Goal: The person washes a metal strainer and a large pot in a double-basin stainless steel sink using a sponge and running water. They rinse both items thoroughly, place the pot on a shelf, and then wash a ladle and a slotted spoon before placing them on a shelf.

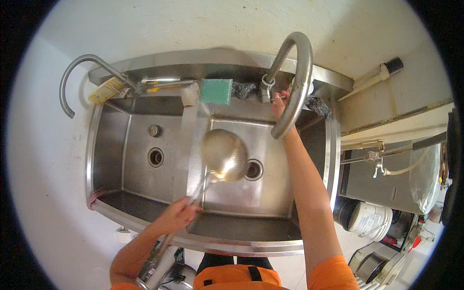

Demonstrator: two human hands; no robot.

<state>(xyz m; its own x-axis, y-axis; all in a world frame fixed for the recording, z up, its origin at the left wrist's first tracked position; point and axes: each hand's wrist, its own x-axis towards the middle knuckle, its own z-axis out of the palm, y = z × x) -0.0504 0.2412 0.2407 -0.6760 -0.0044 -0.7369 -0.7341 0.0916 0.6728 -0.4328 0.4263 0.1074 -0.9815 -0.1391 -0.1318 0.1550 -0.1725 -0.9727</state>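
Near the front of the sink, my left hand [177,215] grips the handle of a long-handled metal strainer [224,154]. The strainer's round, meshed bowl is blurred and hangs over the right basin [270,195], beside its drain [253,169]. The handle runs back under my left forearm. My right hand [280,104] reaches to the back ledge, its fingers on the small lever [278,98] of the right faucet [304,69]. Part of that hand is hidden behind the faucet's curved spout. No water stream shows at the spout.
The left basin [145,181] holds a round metal stopper [154,131]. On the back ledge lie a green scouring pad [216,91], steel wool [244,90] and a yellow tray [106,90]. A second faucet [87,58] arches at left. White buckets [369,221] stand at right.
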